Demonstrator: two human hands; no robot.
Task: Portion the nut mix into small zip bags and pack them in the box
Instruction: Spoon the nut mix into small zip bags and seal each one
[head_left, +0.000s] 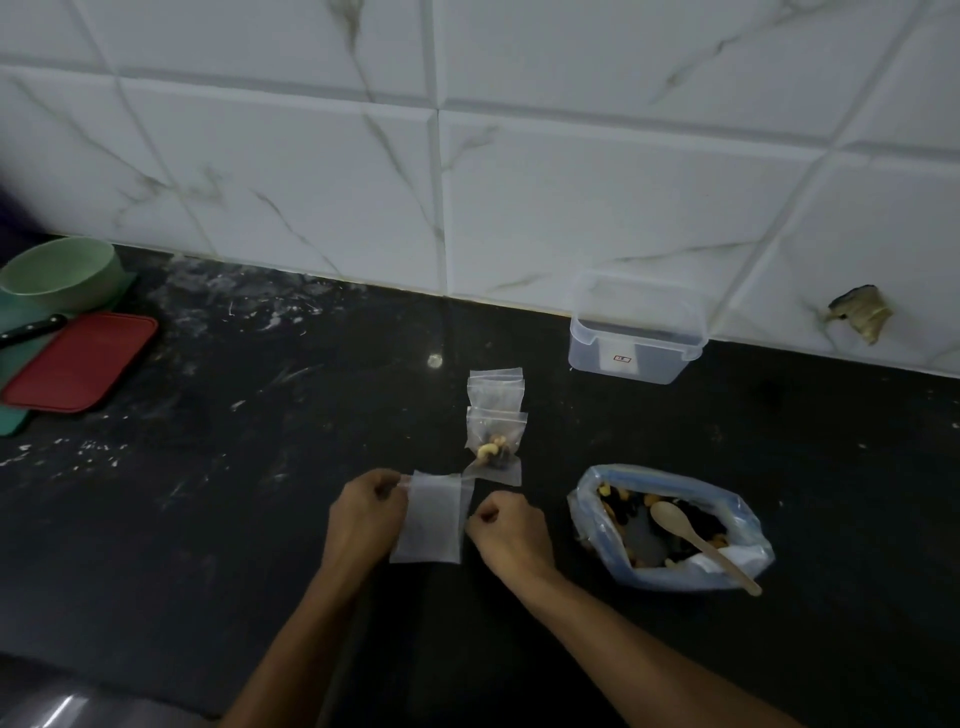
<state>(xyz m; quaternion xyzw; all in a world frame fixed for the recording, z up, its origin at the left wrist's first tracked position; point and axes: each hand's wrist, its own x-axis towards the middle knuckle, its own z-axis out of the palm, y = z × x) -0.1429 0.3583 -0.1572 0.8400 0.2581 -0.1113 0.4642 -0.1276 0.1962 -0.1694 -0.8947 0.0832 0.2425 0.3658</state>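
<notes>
Left hand (363, 514) pinched the left top corner of an empty zip bag (431, 519); right hand (511, 532) pinched its right edge, fingers curled. The bag hung between them, long axis toward the person, mouth away. Filled bag (496, 441) just beyond. Nut mix bag (670, 525) with spoon (696, 535) lay rightward, nearer the right hand. Box (636, 338) far right.
</notes>
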